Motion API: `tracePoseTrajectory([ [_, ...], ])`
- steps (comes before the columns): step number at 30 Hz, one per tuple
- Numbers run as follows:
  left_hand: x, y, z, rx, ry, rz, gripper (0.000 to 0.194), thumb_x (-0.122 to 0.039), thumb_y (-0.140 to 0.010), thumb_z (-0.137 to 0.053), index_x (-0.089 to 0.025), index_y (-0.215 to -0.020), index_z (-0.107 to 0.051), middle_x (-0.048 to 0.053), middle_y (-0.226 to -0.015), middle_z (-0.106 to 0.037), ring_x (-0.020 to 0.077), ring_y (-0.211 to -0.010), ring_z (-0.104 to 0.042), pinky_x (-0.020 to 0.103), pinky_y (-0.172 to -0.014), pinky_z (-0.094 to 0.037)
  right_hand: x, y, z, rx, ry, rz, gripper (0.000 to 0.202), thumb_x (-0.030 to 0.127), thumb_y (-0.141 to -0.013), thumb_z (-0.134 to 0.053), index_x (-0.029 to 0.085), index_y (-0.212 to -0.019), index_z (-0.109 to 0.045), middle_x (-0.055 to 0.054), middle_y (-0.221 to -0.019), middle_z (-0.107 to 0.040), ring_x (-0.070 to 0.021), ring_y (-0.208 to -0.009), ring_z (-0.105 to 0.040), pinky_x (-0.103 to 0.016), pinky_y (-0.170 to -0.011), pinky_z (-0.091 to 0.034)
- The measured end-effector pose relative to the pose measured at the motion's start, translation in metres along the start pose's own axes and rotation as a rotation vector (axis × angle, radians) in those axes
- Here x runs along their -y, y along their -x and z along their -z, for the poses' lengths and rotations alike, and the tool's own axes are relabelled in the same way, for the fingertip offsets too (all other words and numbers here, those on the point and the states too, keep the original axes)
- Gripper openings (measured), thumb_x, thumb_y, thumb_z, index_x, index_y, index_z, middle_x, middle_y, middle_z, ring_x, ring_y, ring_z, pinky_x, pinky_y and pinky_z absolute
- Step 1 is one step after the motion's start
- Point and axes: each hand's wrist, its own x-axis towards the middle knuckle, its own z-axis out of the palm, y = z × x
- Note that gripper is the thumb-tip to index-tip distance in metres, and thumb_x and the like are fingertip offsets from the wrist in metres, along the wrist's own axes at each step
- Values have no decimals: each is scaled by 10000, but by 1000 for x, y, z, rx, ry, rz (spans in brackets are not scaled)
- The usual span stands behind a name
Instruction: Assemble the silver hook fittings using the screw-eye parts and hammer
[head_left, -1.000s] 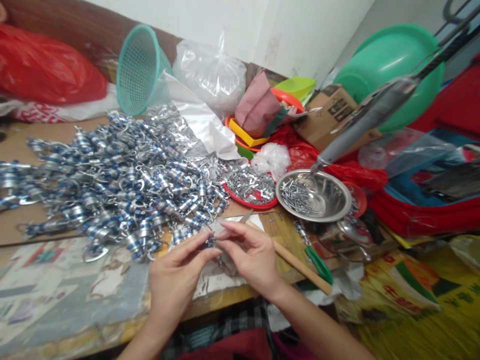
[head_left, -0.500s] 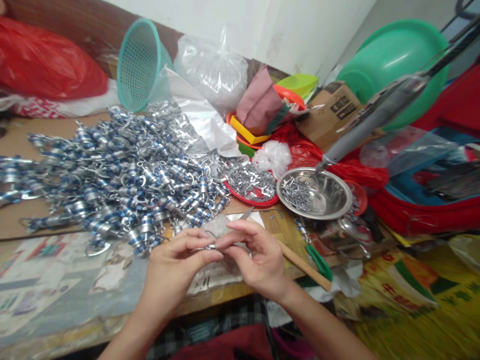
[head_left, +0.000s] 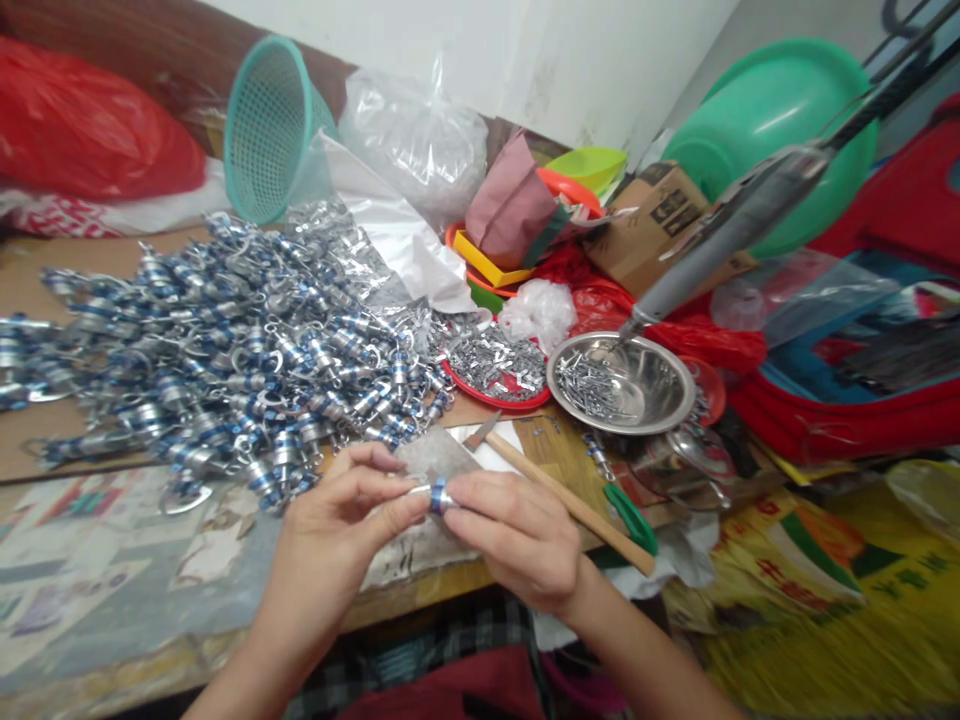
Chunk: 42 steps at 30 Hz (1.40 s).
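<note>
A small blue and silver metal piece (head_left: 439, 496) sits between my two hands over the table's front edge. My left hand (head_left: 349, 510) pinches its silver left end between thumb and fingers. My right hand (head_left: 517, 525) has its fingers closed round the right end, which they partly hide. Beyond and to the left lies a big heap of similar blue and silver metal pieces (head_left: 225, 340). Under and just past the hands is a grey metal plate (head_left: 439, 455), with a wooden stick (head_left: 574, 500) slanting to its right.
A red tray (head_left: 499, 398) of small metal clips and a steel bowl (head_left: 656, 385) of pins stand behind my right hand. A grey-handled tool (head_left: 720, 235) slants above the bowl. Farther back are a teal basket (head_left: 266, 135) and a green basin (head_left: 795, 120).
My right hand has turned and closed round a blue and silver part that now shows between the hands. The view has shifted slightly.
</note>
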Motion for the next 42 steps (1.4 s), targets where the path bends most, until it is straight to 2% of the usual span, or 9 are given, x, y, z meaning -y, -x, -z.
tracePoseTrajectory([
  [6,-9,-1,7,76,-246,-146,66,-272,-608,-704,-245,-556,-673,24,-931,-596,217,-915,-556,324,-858,-354,2,-4,6,40,59,7,253,64,-806,-461,123,-1001,-612,-130,-907,-650,-183,-891,-602,-284,-704,-522],
  [11,-14,0,8,174,-184,-91,68,-236,-622,-687,-245,-556,-673,29,-804,-690,229,-876,-611,311,-815,-423,7,-1,-1,24,-43,-163,347,49,-798,-441,195,-1072,-596,-92,-963,-629,-155,-862,-602,-257,-700,-520],
  [17,-4,4,-2,17,-119,65,49,-276,-595,-713,-232,-613,-701,-1,-614,-702,158,-583,-607,235,-571,-463,14,-5,-6,-4,-248,-577,166,161,-773,-575,188,-901,-677,-50,-773,-662,-146,-698,-618,-245,-618,-513],
  [20,4,5,-4,-17,-108,140,97,-300,-593,-718,-212,-630,-702,-7,-606,-693,137,-572,-578,217,-552,-437,15,-4,-8,6,-266,-662,119,168,-750,-606,186,-837,-686,-36,-726,-662,-139,-656,-616,-238,-589,-512],
  [22,6,6,-5,-15,-7,188,109,-304,-598,-716,-203,-637,-699,-14,-601,-683,121,-572,-559,205,-549,-424,15,-1,-8,-29,-225,-573,137,156,-752,-604,181,-866,-676,-49,-770,-659,-142,-697,-619,-243,-617,-520],
  [26,2,10,-6,18,217,294,118,-289,-577,-732,-188,-624,-693,-22,-586,-669,101,-584,-551,186,-572,-423,18,5,-4,17,-43,-213,216,103,-790,-547,137,-985,-634,-110,-952,-644,-157,-843,-613,-250,-700,-523],
  [31,-4,15,-6,55,210,324,95,-281,-589,-726,-198,-617,-690,-25,-616,-682,99,-602,-558,182,-590,-428,18,1,8,112,171,139,207,73,-809,-478,69,-948,-631,-128,-926,-670,-209,-880,-612,-293,-707,-522],
  [36,-6,14,-2,149,20,160,76,-279,-638,-692,-210,-608,-681,-23,-689,-679,126,-685,-572,199,-638,-428,16,4,4,37,162,78,220,105,-830,-444,108,-921,-645,-133,-931,-670,-196,-867,-610,-292,-672,-517],
  [42,-4,15,-1,121,3,185,82,-283,-667,-669,-208,-636,-681,-32,-638,-663,119,-638,-548,203,-601,-415,19,12,-9,-71,90,-107,260,41,-761,-514,164,-946,-649,-82,-928,-666,-146,-777,-616,-250,-644,-506],
])
